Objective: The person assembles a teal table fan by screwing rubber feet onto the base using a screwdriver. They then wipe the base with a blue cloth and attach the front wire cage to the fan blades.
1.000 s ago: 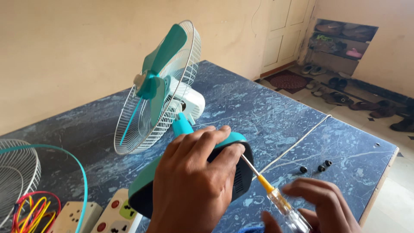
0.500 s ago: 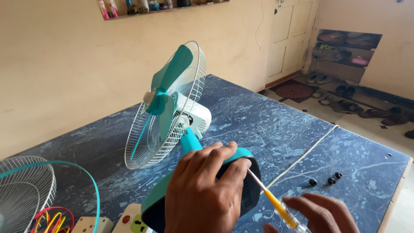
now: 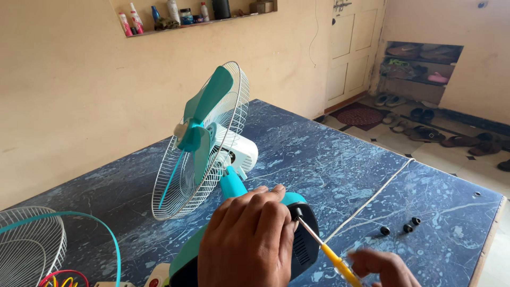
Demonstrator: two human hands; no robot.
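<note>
Fingers of the left hand [image 3: 247, 242] wrap over the rim of the fan base [image 3: 297, 234], clamped on it so the black underside tips up toward the tool. Below and to the right of those fingers, the right hand [image 3: 380, 268] pinches the yellow handle of the screwdriver [image 3: 324, 250]; it sits at the frame's bottom edge and is blurred, so how tightly it closes I cannot tell for sure, though it plainly carries the tool. The shaft slants up to the left, its tip against the underside just beside the left fingertips.

Beyond the left knuckles, the teal neck rises to the white motor housing [image 3: 241, 149], teal blades [image 3: 204, 114] and rear wire guard [image 3: 212, 159], all leaning over the blue marbled table [image 3: 329, 143].

Right of the screwdriver hand lie three small black caps [image 3: 399, 228], and a white cord [image 3: 372, 199] runs between. Far left of the hands sits the loose front guard [image 3: 29, 247].
</note>
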